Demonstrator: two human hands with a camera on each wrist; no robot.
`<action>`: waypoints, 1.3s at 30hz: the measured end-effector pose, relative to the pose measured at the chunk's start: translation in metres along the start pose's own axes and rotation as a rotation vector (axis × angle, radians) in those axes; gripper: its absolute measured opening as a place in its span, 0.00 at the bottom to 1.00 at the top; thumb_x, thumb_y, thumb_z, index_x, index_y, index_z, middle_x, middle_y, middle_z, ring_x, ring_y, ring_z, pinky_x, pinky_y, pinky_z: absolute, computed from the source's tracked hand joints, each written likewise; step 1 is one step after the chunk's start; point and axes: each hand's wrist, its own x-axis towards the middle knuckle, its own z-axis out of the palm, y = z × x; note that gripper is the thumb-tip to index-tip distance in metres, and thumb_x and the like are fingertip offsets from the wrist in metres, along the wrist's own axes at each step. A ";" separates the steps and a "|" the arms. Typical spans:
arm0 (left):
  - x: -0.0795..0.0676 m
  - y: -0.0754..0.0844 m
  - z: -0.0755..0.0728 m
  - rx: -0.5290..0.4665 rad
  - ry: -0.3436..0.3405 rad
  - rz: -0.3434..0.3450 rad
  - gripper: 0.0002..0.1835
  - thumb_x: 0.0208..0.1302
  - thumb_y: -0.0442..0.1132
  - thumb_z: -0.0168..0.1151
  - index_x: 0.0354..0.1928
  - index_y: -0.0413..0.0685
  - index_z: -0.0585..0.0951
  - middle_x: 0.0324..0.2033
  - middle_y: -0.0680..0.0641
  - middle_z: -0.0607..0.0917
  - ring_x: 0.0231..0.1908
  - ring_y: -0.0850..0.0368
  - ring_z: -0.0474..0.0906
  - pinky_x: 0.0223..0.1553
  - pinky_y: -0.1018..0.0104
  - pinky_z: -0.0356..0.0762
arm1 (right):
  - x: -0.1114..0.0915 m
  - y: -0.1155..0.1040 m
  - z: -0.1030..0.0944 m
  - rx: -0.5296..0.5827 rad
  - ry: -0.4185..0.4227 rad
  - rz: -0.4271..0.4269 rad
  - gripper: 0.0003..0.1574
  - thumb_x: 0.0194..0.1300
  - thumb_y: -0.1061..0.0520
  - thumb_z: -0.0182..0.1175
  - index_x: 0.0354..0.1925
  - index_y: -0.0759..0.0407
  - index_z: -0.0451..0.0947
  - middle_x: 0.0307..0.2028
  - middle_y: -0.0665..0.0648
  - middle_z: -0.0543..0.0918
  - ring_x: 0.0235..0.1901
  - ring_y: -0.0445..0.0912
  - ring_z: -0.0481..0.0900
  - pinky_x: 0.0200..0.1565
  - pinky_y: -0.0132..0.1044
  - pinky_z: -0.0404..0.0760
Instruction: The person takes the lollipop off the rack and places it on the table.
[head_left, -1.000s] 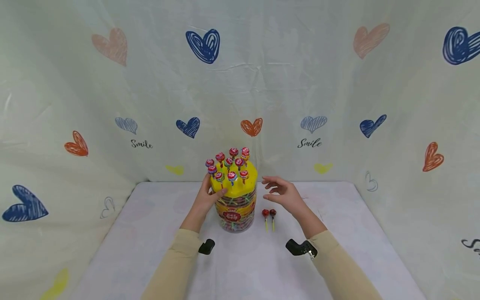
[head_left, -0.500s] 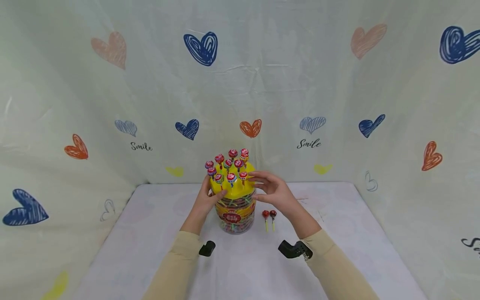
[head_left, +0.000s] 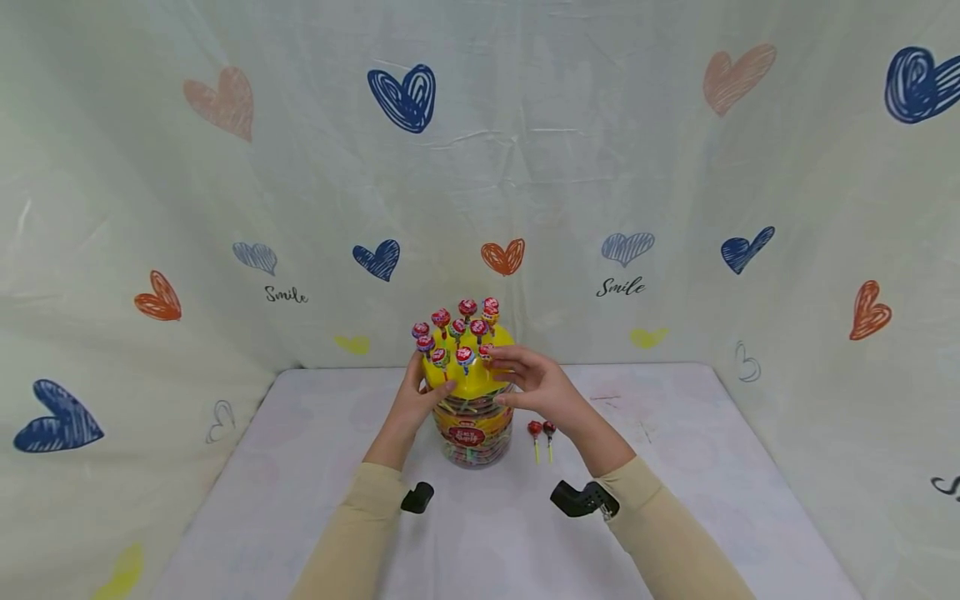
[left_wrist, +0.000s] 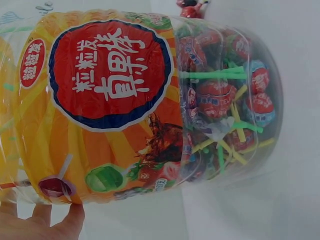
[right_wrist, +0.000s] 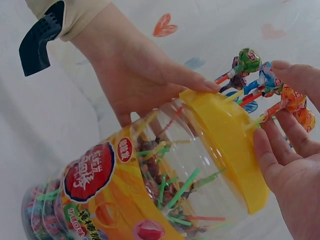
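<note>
A clear lollipop jar [head_left: 474, 454] with an orange label stands on the table, packed with wrapped lollipops. Its yellow lid [head_left: 472, 385] carries several upright lollipops [head_left: 465, 357]. My left hand [head_left: 411, 398] holds the jar at its left shoulder, thumb lying on the lid's edge, as the right wrist view also shows. At the lid's right side is my right hand [head_left: 540, 387], fingers loosely bent and spread apart from the thumb. Its fingertips overlap the front right lollipop; in the right wrist view they lie close by an orange-wrapped lollipop [right_wrist: 292, 98].
Two loose lollipops, one red [head_left: 534, 428] and one darker [head_left: 549, 428], lie on the white-covered table [head_left: 480, 542] right of the jar. Behind the table hangs a pale curtain [head_left: 570, 167] printed with hearts. A black wrist camera [head_left: 585, 500] sticks out below the right sleeve.
My right hand has moved left from beside the jar to the lollipops at the lid's right side. The left hand has stayed on the jar, and the two loose lollipops lie still.
</note>
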 end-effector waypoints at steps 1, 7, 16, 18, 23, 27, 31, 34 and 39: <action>0.000 0.000 0.000 -0.001 -0.001 -0.002 0.48 0.63 0.48 0.67 0.77 0.62 0.48 0.75 0.42 0.51 0.73 0.42 0.42 0.69 0.38 0.43 | 0.000 0.000 0.000 0.002 0.002 0.004 0.38 0.57 0.71 0.67 0.64 0.74 0.66 0.62 0.67 0.71 0.61 0.60 0.69 0.63 0.53 0.68; 0.000 -0.001 0.000 -0.008 -0.005 0.002 0.48 0.63 0.48 0.67 0.77 0.63 0.48 0.75 0.42 0.51 0.73 0.41 0.42 0.69 0.37 0.44 | 0.001 -0.002 0.001 -0.003 -0.001 -0.022 0.38 0.57 0.72 0.67 0.64 0.74 0.65 0.63 0.68 0.70 0.61 0.61 0.69 0.63 0.49 0.69; -0.001 0.000 0.001 -0.012 0.001 -0.014 0.49 0.62 0.49 0.68 0.77 0.63 0.47 0.75 0.41 0.50 0.73 0.39 0.42 0.69 0.38 0.45 | -0.003 -0.011 -0.001 0.051 0.109 -0.075 0.36 0.57 0.71 0.67 0.63 0.70 0.68 0.61 0.60 0.74 0.58 0.53 0.74 0.60 0.44 0.73; -0.001 0.000 0.001 -0.014 0.000 -0.015 0.49 0.62 0.49 0.68 0.77 0.63 0.47 0.75 0.41 0.50 0.73 0.39 0.42 0.69 0.38 0.45 | -0.005 -0.012 -0.003 0.071 0.120 -0.083 0.35 0.57 0.71 0.67 0.63 0.67 0.69 0.60 0.59 0.74 0.58 0.52 0.74 0.60 0.46 0.73; 0.000 -0.001 0.000 -0.007 0.000 0.002 0.48 0.63 0.47 0.67 0.77 0.62 0.47 0.75 0.42 0.51 0.73 0.41 0.42 0.70 0.39 0.44 | -0.013 -0.010 -0.012 0.087 0.140 -0.084 0.34 0.58 0.72 0.66 0.62 0.61 0.71 0.60 0.57 0.74 0.56 0.51 0.75 0.58 0.44 0.75; 0.001 -0.003 -0.001 -0.003 -0.002 0.021 0.47 0.64 0.47 0.66 0.77 0.61 0.47 0.75 0.42 0.52 0.73 0.42 0.43 0.70 0.40 0.44 | -0.024 -0.004 -0.022 0.079 0.172 -0.053 0.35 0.58 0.73 0.65 0.62 0.61 0.70 0.59 0.56 0.74 0.54 0.50 0.76 0.56 0.41 0.77; 0.000 -0.002 -0.001 -0.004 -0.005 0.013 0.49 0.63 0.48 0.67 0.77 0.61 0.47 0.75 0.42 0.51 0.73 0.42 0.42 0.70 0.40 0.43 | -0.037 0.003 -0.032 0.068 0.206 -0.003 0.35 0.57 0.74 0.65 0.62 0.62 0.69 0.58 0.55 0.75 0.53 0.50 0.77 0.54 0.42 0.79; 0.000 -0.001 0.000 -0.003 0.001 0.011 0.49 0.63 0.48 0.68 0.77 0.62 0.47 0.75 0.43 0.51 0.73 0.42 0.43 0.70 0.39 0.43 | -0.046 0.008 -0.038 0.051 0.221 0.032 0.35 0.58 0.74 0.65 0.62 0.64 0.67 0.57 0.55 0.75 0.53 0.50 0.77 0.53 0.41 0.79; 0.001 -0.002 0.000 -0.001 -0.004 0.030 0.46 0.64 0.46 0.66 0.77 0.61 0.49 0.74 0.42 0.53 0.73 0.43 0.44 0.70 0.39 0.43 | -0.056 0.018 -0.046 0.025 0.260 0.084 0.35 0.58 0.75 0.63 0.62 0.65 0.66 0.55 0.56 0.76 0.50 0.48 0.79 0.51 0.38 0.81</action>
